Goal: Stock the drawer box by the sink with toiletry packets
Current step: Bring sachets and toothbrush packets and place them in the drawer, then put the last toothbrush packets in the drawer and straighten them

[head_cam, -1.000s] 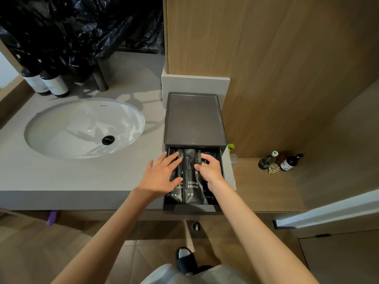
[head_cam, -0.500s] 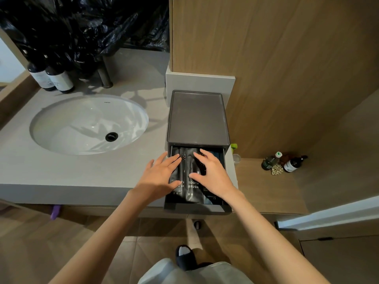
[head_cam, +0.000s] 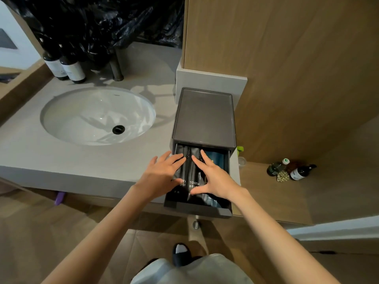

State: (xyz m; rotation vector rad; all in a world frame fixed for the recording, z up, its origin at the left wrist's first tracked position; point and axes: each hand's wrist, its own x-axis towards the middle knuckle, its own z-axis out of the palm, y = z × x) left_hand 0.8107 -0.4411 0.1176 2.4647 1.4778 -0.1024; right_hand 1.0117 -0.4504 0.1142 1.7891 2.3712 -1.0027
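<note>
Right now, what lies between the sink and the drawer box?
In the head view, only bare grey countertop lies between the sink and the drawer box; nothing stands there.

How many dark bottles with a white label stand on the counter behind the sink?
2, side by side at the back left of the counter: one bottle nearer the wall, the second bottle just right of it. The black plastic above them may hide others.
</note>
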